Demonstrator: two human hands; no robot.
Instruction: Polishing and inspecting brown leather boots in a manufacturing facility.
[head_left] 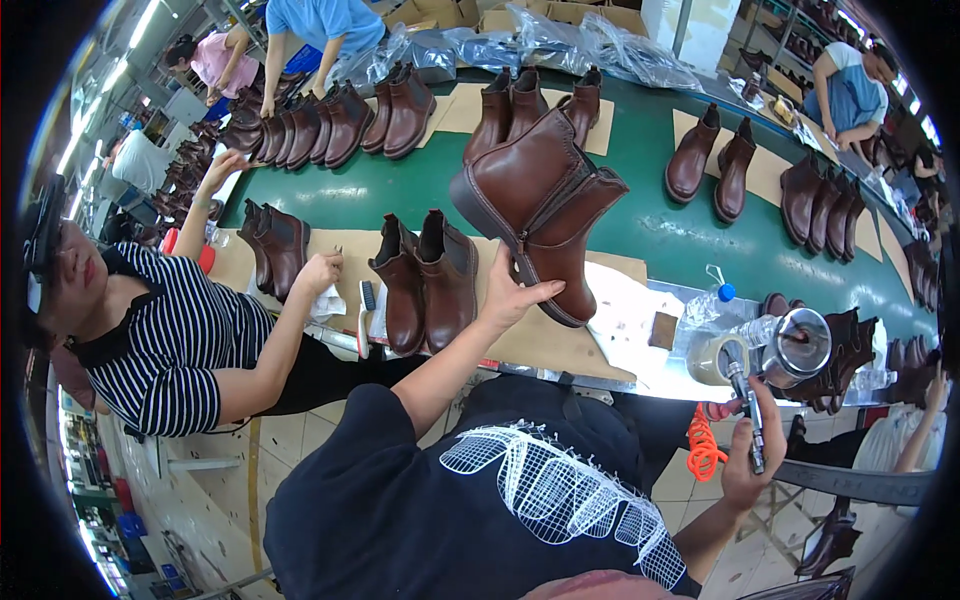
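My left hand (508, 298) is closed around a brown leather ankle boot (535, 185), lifted above the table and tilted, its side zipper facing me. My right hand (748, 455) grips a metal spray gun (757, 440) fitted with a silver cup (800, 348). An orange coiled hose (706, 447) hangs beside that hand. Below the raised boot, a pair of brown boots (448, 280) stands upright on cardboard to the left. White paper with dark smudges (625, 322) and a small brown block (663, 330) lie between my hands.
Several finished-looking boots (345, 125) line the green table (400, 195). A clear bottle with a blue cap (710, 305) lies near the spray gun. At left, a person in a striped shirt (190, 345) works beside a brush (366, 310). Plastic bags (600, 55) cover the far edge.
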